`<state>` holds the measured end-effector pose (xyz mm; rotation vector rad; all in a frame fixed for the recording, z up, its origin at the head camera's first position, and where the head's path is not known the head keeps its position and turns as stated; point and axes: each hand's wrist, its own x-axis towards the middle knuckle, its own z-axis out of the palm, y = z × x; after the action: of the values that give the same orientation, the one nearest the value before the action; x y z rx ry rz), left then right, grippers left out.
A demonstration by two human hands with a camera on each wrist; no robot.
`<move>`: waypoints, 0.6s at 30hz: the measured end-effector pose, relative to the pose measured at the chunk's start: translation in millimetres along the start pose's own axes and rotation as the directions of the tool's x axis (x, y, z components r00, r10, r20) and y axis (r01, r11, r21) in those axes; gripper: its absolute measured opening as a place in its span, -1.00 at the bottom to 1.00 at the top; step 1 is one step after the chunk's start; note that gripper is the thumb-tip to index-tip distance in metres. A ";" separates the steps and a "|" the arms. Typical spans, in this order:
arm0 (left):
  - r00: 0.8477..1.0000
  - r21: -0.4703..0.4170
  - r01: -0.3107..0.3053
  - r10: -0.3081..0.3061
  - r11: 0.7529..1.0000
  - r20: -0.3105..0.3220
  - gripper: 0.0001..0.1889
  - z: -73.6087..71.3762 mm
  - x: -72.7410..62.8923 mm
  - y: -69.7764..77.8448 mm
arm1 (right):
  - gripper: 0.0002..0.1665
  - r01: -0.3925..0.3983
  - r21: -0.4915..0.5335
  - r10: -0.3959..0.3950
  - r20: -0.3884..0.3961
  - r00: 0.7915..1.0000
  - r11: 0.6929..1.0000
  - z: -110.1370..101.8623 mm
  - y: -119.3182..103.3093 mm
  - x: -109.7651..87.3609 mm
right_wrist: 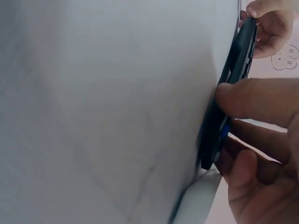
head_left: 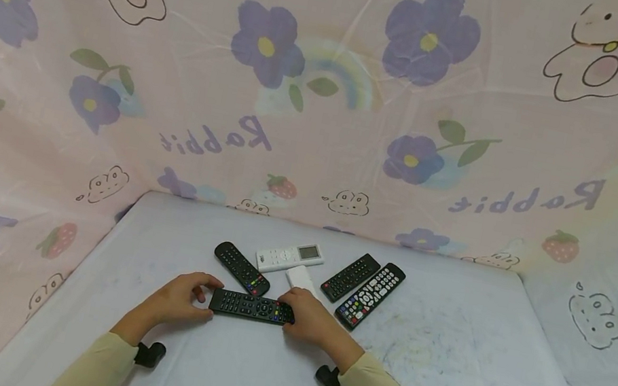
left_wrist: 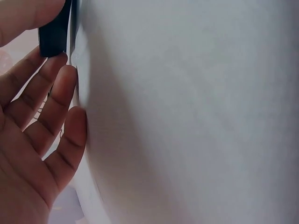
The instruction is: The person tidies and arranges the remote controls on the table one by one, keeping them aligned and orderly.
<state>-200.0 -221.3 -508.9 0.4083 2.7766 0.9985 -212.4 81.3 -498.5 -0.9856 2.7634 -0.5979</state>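
A black remote control (head_left: 251, 307) lies crosswise on the white table, its keypad facing up. My left hand (head_left: 182, 298) holds its left end, thumb at the near edge and a finger at the far edge. Its right end is pinched between the thumb and fingers of my right hand (head_left: 312, 318). In the left wrist view, the remote's dark end (left_wrist: 53, 35) shows beside the left hand (left_wrist: 42, 116), its other fingers loosely bent. The right wrist view has the remote (right_wrist: 229, 102) edge-on, the right thumb (right_wrist: 257, 100) against its side.
Just beyond lie a black remote with a rounded end (head_left: 240, 267), a white remote with a small screen (head_left: 290, 258), and a white object (head_left: 301, 278) partly hidden by the right hand. Two more black remotes (head_left: 351, 276) (head_left: 370, 295) lie side by side to the right. Printed fabric (head_left: 322, 119) walls the table.
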 end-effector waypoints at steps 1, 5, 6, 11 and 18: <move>1.000 -0.004 0.004 -0.004 1.000 0.003 -0.45 -0.2 0.0 0.0 | -0.46 -0.005 -0.001 0.005 0.003 1.000 1.000 0.4 0.1 0.6; 1.000 -0.027 0.019 -0.019 0.999 0.015 -0.46 -0.9 0.4 -0.2 | -0.46 -0.018 0.007 0.018 0.009 1.000 1.000 2.5 1.5 2.6; 1.000 -0.035 0.019 -0.019 0.999 0.018 -0.47 -1.0 0.5 -0.4 | -0.46 -0.020 0.012 0.020 0.009 1.000 1.000 2.8 1.9 2.9; 1.000 -0.068 0.001 0.000 0.998 0.023 -0.46 -2.0 0.3 -2.5 | -0.44 -0.019 0.050 0.019 -0.006 1.000 0.999 2.2 3.5 1.7; 0.998 -0.107 -0.053 0.054 0.993 0.009 -0.46 -6.2 -3.4 -3.0 | -0.44 0.042 0.031 -0.039 -0.080 0.996 0.999 -4.4 3.5 -1.8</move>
<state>-198.9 -228.3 -505.8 0.4740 2.6995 1.1467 -214.2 86.3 -495.9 -1.0349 2.7988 -0.7007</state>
